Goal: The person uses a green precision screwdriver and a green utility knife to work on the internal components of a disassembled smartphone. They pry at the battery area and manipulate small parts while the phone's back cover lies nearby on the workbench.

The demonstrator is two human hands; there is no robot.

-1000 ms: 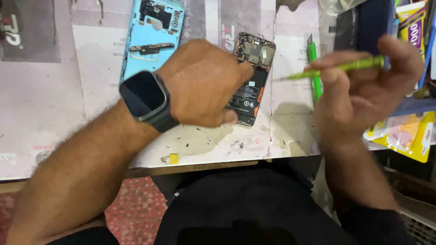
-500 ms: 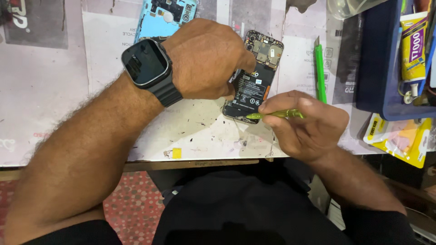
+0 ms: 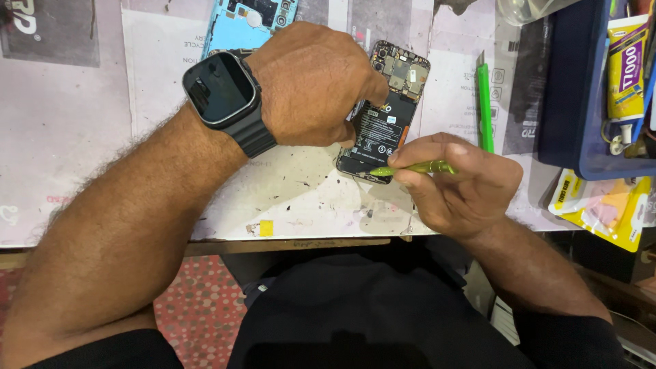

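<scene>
The left hand (image 3: pixel 314 85) reaches in from the lower left, forearm slanting across the work mat (image 3: pixel 89 123), wrist bent and knuckles up, its curled fingers pressing down on the left edge of the opened phone (image 3: pixel 384 116), which lies tilted on the mat near the desk's front edge, circuit board and battery exposed. A black smartwatch (image 3: pixel 222 92) sits on that wrist. The right hand (image 3: pixel 458 184) comes in from the lower right, fingers closed in a pen-like pinch around a green tool (image 3: pixel 410 168), whose tip touches the phone's lower end. A light blue back cover (image 3: pixel 249 20) lies beyond the left hand; 1 green pen-shaped tool (image 3: pixel 484 106) rests beside the phone.
</scene>
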